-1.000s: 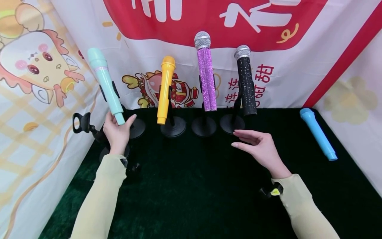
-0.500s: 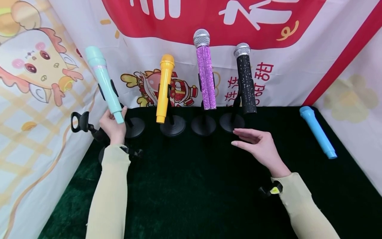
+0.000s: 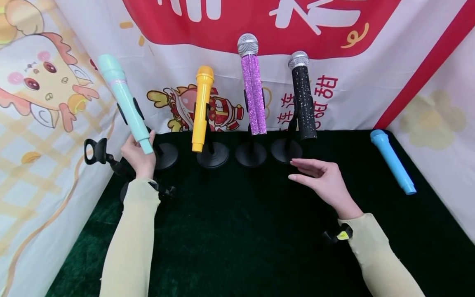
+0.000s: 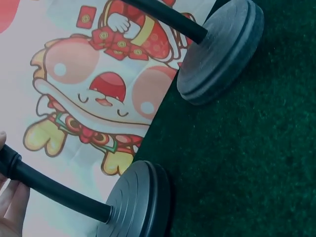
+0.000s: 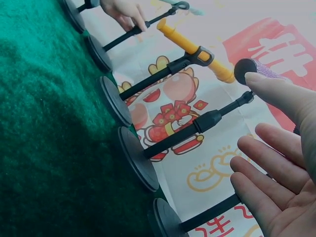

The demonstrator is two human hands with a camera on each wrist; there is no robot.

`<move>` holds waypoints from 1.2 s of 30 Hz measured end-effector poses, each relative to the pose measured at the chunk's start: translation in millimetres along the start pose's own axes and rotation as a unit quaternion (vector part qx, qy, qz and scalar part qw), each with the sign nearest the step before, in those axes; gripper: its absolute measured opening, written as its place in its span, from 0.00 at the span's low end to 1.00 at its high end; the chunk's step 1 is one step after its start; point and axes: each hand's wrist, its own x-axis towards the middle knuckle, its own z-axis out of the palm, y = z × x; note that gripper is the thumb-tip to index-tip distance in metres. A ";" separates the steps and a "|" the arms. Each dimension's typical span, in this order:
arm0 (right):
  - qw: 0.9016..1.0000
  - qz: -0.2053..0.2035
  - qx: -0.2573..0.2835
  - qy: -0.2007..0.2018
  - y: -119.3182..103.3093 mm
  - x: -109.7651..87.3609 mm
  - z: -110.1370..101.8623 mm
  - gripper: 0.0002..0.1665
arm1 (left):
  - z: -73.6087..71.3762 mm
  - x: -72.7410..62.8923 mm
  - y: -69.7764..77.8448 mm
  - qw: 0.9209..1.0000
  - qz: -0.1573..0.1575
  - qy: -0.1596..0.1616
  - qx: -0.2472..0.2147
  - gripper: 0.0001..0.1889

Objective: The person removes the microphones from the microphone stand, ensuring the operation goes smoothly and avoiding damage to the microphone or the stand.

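Note:
My left hand (image 3: 139, 156) grips the upper stem of a black desktop microphone stand (image 4: 59, 190), thumb and fingers on either side of it. A mint-green microphone (image 3: 128, 103) sits tilted in that stand's clip, its lower end in front of the hand in the head view. My right hand (image 3: 320, 179) holds nothing; its fingers are spread loosely in the right wrist view. In the head view it is nearest the round base (image 3: 286, 151) of the stand that carries a black speckled microphone (image 3: 303, 99).
Between them stand a yellow microphone (image 3: 202, 109) and a purple glitter microphone (image 3: 254, 93), each on its own stand. A stand with a bare clip (image 3: 95, 151) is at far left. A blue microphone (image 3: 393, 162) lies on the green cloth (image 3: 241, 231) at right. Printed curtains surround the table.
My left hand has turned and shifted slightly left around the stem, its thumb now higher. The mint-green microphone leans slightly further left. My right hand has hardly moved.

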 end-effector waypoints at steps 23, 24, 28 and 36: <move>1.000 0.008 -0.003 -0.003 0.6 0.7 -0.5 0.31 | -15.2 -50.1 64.6 0.994 0.103 -0.029 -0.027 0.15; 1.000 0.008 -0.003 -0.003 0.7 0.7 -0.5 0.30 | -16.5 -52.3 67.7 0.993 0.105 -0.032 -0.034 0.15; 1.000 0.004 -0.001 0.000 1.0 1.0 -0.2 0.29 | -19.4 -56.1 74.1 0.990 0.121 -0.053 -0.051 0.15; 1.000 0.009 -0.004 -0.002 1.3 1.5 0.5 0.30 | -21.6 -64.2 75.6 0.985 0.143 -0.094 -0.037 0.15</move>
